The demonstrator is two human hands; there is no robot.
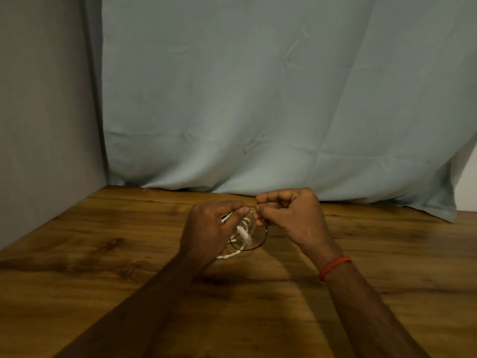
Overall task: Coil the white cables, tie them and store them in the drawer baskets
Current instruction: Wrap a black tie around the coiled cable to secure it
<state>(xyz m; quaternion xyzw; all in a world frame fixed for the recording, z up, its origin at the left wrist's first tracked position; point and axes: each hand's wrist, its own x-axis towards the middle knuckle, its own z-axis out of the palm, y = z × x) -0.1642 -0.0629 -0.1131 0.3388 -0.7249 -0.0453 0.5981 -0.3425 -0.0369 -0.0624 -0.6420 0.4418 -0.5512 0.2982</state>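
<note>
Left hand [206,228] clutches coiled white cable [241,235] | right hand [289,215] pinches black tie [258,244]

Here's the worktop [108,275]: brown wood, strong dark grain streaks and knot marks running across it, dimly lit. Its far edge meets a pale blue cloth [258,99] whose bottom hem drapes onto the wood along the back, reaching furthest onto it at the right. The left edge runs up against a plain grey wall [44,112]. Shadows fall across the middle of the surface. A twisted white cable [228,254] end dips low near the centre; whether it touches the wood, hard to tell.
</note>
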